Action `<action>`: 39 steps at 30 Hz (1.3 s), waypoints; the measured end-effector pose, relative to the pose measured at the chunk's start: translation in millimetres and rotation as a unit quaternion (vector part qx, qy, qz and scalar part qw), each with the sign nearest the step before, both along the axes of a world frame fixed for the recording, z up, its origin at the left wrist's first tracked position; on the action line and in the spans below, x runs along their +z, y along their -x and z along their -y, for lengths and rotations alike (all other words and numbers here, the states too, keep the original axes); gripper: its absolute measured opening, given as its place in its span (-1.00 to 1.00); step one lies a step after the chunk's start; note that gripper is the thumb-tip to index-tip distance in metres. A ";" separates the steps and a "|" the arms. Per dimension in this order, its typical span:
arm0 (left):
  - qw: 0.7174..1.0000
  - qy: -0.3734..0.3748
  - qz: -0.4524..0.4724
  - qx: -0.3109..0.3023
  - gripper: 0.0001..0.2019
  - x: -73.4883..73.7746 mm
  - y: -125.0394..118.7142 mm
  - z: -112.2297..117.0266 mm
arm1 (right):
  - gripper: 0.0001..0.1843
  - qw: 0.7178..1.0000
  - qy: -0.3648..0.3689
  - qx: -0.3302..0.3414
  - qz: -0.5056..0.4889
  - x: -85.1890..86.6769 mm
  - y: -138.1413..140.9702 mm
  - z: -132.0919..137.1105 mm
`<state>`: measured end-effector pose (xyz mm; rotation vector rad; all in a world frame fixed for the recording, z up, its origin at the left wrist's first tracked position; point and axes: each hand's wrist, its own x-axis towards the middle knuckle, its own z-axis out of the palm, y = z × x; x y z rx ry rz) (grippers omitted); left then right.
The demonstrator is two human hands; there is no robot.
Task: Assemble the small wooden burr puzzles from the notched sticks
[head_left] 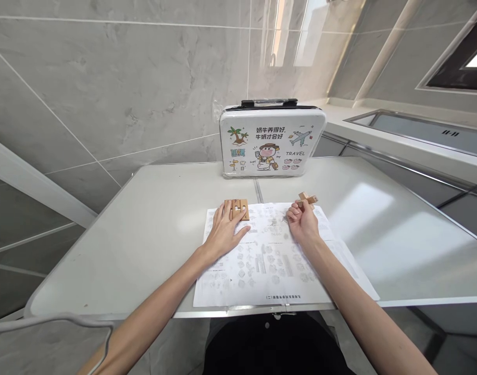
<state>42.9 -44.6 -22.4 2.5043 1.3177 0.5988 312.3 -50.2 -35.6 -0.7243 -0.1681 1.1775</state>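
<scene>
My left hand (225,225) lies flat on a printed instruction sheet (270,265), its fingers stretched out over several notched wooden puzzle bars (238,209) lying side by side at the sheet's far left corner. My right hand (302,221) is closed around a cross-shaped cluster of wooden puzzle pieces (308,199), held just above the sheet's far right part. The sheet is covered with small assembly diagrams.
A white folding table (145,234) with a seam down its middle carries everything. At its far edge stands a white cartoon-printed case (272,141) with a black handle. A grey tiled wall rises behind; a counter with a sink (426,130) runs along the right.
</scene>
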 end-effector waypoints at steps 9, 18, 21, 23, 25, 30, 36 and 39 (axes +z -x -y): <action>1.000 0.027 -0.004 -0.006 -0.43 4.7 -0.2 3.0 | -0.77 0.998 0.014 -0.051 -0.041 2.9 -5.9 0.6; 0.997 0.000 0.008 -0.081 -0.56 11.7 -4.5 6.9 | -0.75 0.997 0.013 -0.052 -0.050 7.7 -8.3 3.3; 0.995 -0.009 0.041 -0.088 -0.57 11.1 -5.3 6.5 | -0.75 0.998 0.014 -0.040 -0.040 9.5 -5.1 4.0; 0.995 -0.016 0.067 -0.067 -0.56 11.1 -5.9 5.4 | -0.73 0.999 0.013 -0.011 0.046 10.9 -0.6 4.1; 0.995 -0.028 0.084 -0.044 -0.58 11.3 -6.0 3.9 | -0.69 0.985 0.014 0.029 0.169 12.3 6.2 4.7; 0.996 -0.054 0.066 -0.038 -0.73 11.9 -4.9 1.8 | -0.72 0.931 0.011 0.087 0.354 12.3 30.0 10.5; 0.995 -0.072 0.041 -0.045 -0.63 11.6 -4.4 4.0 | -0.51 0.689 -0.101 0.095 0.711 3.7 46.1 20.5; 0.996 -0.072 0.034 -0.044 -0.63 10.6 -4.3 4.5 | -0.35 0.640 -0.113 0.110 0.752 2.2 46.7 23.6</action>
